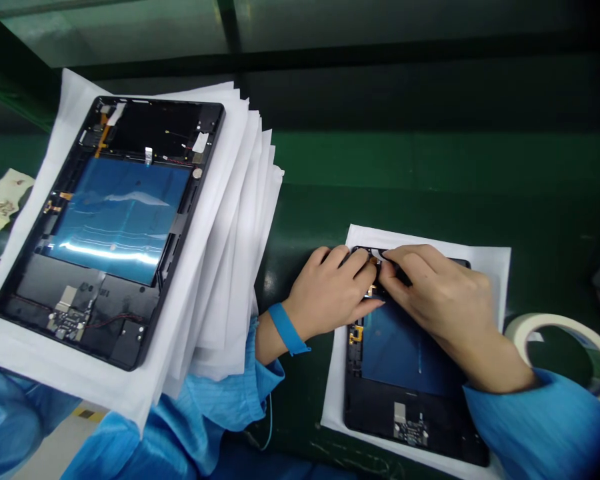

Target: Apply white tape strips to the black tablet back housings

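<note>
An opened tablet (405,347) lies on a white sheet, its blue battery and small circuit board exposed. My left hand (330,293) rests over its upper left corner with fingers curled and thumb stretched across the inside; the fingertips are partly hidden, so what they grip does not show. From the right, my right hand (440,300) pinches a small white strip of tape (379,255) at the tablet's upper edge. Both hands' fingertips nearly meet there. An orange flex connector (356,334) shows below my left thumb. A blue wrist strap (286,330) circles my left wrist.
At left, a second opened tablet (120,220) tops a tall stack of white sheets (235,267), close to my left forearm. A roll of cream tape (563,323) is beside my right wrist on the green work surface (340,193). Crumpled yellowish paper (7,197) lies far left.
</note>
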A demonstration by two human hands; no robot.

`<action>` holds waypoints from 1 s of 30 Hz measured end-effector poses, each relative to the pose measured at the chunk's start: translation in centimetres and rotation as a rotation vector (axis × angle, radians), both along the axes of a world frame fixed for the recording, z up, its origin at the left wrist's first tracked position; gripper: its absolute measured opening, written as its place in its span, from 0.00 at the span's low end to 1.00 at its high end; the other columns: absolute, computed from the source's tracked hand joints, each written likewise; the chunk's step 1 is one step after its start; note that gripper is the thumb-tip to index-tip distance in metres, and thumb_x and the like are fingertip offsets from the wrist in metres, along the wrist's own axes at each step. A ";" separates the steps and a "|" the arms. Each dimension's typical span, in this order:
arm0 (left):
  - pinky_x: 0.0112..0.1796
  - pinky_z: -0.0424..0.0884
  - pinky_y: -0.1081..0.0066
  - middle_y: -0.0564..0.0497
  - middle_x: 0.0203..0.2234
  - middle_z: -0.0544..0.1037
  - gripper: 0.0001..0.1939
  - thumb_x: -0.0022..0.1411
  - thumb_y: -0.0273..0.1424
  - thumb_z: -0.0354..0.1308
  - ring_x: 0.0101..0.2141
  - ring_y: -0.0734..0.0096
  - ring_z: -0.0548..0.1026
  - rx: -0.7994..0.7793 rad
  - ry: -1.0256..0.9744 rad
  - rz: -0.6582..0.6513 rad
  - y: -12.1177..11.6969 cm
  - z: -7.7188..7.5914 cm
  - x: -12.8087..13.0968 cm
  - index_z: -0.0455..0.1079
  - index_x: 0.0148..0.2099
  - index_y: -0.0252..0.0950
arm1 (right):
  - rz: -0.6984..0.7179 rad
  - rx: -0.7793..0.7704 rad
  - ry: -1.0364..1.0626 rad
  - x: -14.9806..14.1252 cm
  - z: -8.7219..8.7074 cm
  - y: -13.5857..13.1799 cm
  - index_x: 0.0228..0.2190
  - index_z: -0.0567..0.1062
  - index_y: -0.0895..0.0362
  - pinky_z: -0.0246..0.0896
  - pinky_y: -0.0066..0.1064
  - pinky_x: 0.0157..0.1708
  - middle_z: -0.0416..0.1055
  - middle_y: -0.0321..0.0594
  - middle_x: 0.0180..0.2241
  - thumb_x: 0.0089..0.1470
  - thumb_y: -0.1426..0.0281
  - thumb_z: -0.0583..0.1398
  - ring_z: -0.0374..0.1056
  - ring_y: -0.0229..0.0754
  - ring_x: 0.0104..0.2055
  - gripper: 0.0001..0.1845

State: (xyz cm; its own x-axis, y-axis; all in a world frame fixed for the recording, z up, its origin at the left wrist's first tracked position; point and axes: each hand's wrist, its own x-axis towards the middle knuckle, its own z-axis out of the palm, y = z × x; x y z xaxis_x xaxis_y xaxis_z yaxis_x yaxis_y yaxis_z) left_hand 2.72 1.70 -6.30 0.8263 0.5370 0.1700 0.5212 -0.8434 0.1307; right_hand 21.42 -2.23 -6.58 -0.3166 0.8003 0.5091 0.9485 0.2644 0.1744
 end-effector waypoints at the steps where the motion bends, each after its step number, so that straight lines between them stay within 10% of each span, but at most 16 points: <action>1: 0.48 0.64 0.60 0.41 0.54 0.72 0.25 0.72 0.47 0.51 0.51 0.57 0.68 -0.002 -0.001 0.001 0.0 0.0 0.0 0.69 0.58 0.31 | 0.005 -0.002 -0.002 0.0 0.1 0.0 0.33 0.74 0.57 0.54 0.28 0.25 0.77 0.36 0.33 0.61 0.72 0.59 0.70 0.33 0.28 0.04; 30: 0.47 0.63 0.60 0.41 0.53 0.72 0.23 0.73 0.45 0.50 0.51 0.57 0.69 -0.012 -0.012 0.008 -0.1 -0.1 0.0 0.69 0.56 0.32 | -0.020 -0.041 -0.045 0.3 -0.1 -0.4 0.34 0.75 0.56 0.52 0.30 0.24 0.78 0.35 0.33 0.62 0.70 0.58 0.69 0.34 0.28 0.06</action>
